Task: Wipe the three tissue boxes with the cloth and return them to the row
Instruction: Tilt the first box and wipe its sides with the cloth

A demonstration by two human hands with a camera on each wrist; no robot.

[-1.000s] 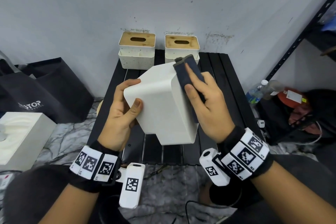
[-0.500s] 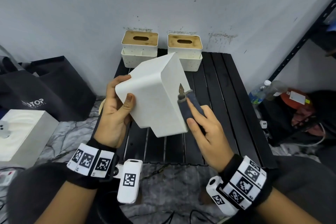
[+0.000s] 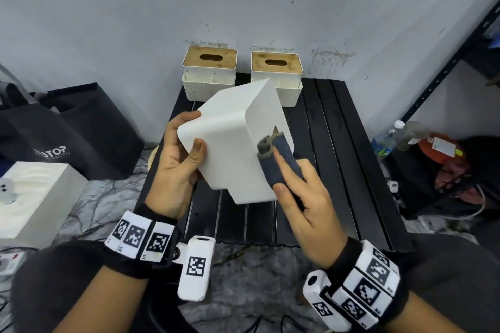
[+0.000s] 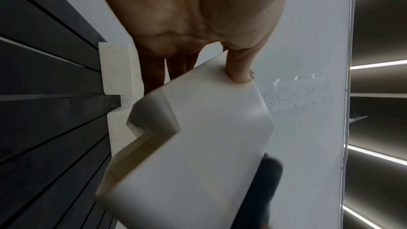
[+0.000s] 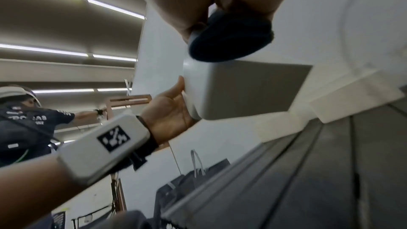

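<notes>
Midway, we judge: our left hand [image 3: 177,170] grips one white tissue box [image 3: 235,140] aloft at frame centre while our right hand [image 3: 303,205] presses the one dark cloth [image 3: 278,162] to its side, two speckled boxes [image 3: 209,73] waiting in the upper-centre row.

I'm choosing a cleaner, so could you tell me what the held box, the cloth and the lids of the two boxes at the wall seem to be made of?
Held box: probably matte white plastic, smooth with rounded moulded corners. Cloth: dark blue fabric, fuzzy and rolled, perhaps microfibre. Lids and: likely bamboo or wood, tan with faint grain.
</notes>
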